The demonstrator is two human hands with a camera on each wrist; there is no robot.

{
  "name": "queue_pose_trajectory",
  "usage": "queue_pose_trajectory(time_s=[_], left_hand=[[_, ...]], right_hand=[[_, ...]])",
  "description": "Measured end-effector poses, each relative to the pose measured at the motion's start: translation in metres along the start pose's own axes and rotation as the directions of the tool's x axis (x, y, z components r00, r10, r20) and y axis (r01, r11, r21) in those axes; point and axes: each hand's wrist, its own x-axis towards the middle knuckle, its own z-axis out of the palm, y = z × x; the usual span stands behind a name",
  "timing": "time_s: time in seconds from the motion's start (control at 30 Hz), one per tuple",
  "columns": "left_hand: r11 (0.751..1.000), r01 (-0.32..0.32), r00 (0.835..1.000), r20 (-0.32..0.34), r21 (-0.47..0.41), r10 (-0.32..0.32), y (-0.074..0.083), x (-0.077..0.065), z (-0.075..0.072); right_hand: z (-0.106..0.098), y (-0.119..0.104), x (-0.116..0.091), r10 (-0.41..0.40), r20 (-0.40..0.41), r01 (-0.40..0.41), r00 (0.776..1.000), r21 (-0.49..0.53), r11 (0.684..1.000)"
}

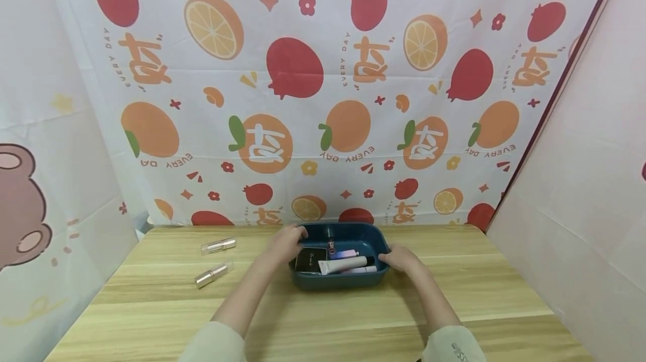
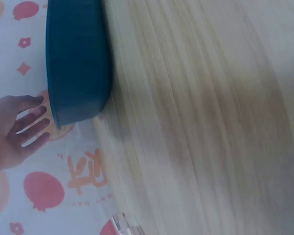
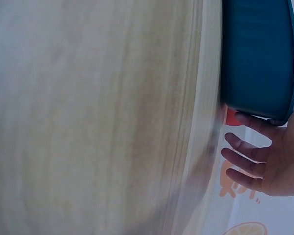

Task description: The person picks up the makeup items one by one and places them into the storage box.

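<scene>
A dark teal plastic storage bin (image 1: 337, 282) stands on the table between both hands. In it lie a black square case (image 1: 310, 260), a white squeeze tube (image 1: 345, 264) with a black cap, a purple-pink tube (image 1: 344, 254), a pale slim tube (image 1: 364, 269) and a small dark item (image 1: 331, 246). At the bin's left end is my left hand (image 1: 287, 244); the left wrist view shows its fingers spread, just apart from the wall. My right hand (image 3: 279, 156) pinches the right end's rim, index finger against the outer wall, other fingers extended. Its thumb is mostly hidden there.
Two lipstick-like tubes with clear ends, one farther back (image 1: 218, 246) and one nearer (image 1: 214, 275), lie on the wooden table (image 1: 333, 328) left of the bin. A fruit-print curtain (image 1: 323, 182) hangs right behind the table, and pale sheets hang at both sides.
</scene>
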Motion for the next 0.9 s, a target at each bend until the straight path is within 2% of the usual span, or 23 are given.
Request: queue_pose_trajectory(time_s=[0.4, 0.9], left_hand=[[1.0, 0.005, 0.999, -0.039, -0.009, -0.006, -0.012, -0.01, -0.012], [0.998, 0.053, 0.998, -0.022, -0.026, -0.054, -0.037, -0.027, -0.024]], right_hand=[[0.001, 0.001, 0.002, 0.002, -0.004, -0.002, 1.0, -0.021, 1.0], [0.001, 0.001, 0.003, -0.002, -0.001, 0.002, 1.0, -0.017, 1.0]])
